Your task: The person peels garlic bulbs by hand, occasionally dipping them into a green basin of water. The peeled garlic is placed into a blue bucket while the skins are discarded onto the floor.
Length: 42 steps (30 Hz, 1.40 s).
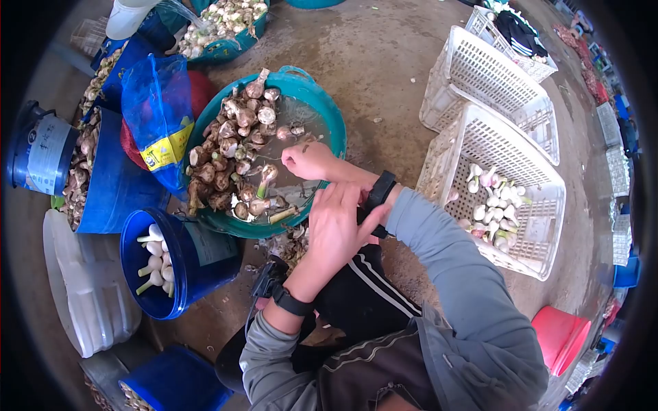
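My right hand (310, 162) is held as a fist over the teal basin (340, 130), with nothing showing in it. A black wristband (378, 195) goes round my right wrist. Across that wrist lies my left hand (337, 222), its fingers bent and its thumb against the band. The fingertips are partly hidden. Below the hands, the basin holds brown, dirt-covered garlic bulbs (229, 130) heaped on its left side and some murky water on the right. One bulb with a cut green stem (267, 179) lies close to my right fist.
Left of me, a blue bucket (179, 281) holds peeled white garlic. A white crate (548, 226) with clean bulbs stands at right, another white crate (445, 75) behind it. A blue bag (154, 103) leans by the basin; a red bucket (562, 335) is lower right.
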Each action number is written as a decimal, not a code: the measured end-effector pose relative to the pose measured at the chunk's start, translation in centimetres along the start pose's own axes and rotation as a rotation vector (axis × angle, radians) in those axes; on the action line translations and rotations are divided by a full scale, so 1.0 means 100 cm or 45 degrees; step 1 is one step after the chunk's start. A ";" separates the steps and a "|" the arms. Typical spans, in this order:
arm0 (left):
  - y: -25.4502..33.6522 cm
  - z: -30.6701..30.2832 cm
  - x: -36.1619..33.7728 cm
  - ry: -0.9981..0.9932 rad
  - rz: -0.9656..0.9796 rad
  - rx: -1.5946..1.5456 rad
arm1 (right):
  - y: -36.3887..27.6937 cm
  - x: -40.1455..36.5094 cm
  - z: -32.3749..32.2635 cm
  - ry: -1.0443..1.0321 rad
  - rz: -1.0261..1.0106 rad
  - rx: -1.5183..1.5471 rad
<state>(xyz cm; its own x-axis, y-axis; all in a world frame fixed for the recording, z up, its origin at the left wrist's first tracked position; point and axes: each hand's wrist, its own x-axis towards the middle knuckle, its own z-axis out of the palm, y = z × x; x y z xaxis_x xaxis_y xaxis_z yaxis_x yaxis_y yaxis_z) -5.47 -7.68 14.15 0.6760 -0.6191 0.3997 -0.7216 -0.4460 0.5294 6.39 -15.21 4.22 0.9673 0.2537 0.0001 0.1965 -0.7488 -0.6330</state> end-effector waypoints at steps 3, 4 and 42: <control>-0.002 0.001 0.001 -0.009 -0.051 -0.012 | 0.007 0.004 0.006 0.067 0.063 0.033; -0.003 0.001 0.000 -0.031 -0.081 -0.056 | 0.010 0.006 0.010 0.089 0.090 0.064; -0.018 0.008 -0.006 -0.377 -0.232 -0.395 | 0.068 -0.017 -0.015 0.927 0.858 2.893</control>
<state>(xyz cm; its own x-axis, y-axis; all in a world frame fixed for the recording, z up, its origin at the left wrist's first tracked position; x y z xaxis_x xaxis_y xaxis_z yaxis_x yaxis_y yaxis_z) -4.70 -7.01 12.32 0.6832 -0.7266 0.0728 -0.4858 -0.3778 0.7882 6.37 -21.63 1.10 0.7751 -0.1422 -0.6157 0.0656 0.9872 -0.1455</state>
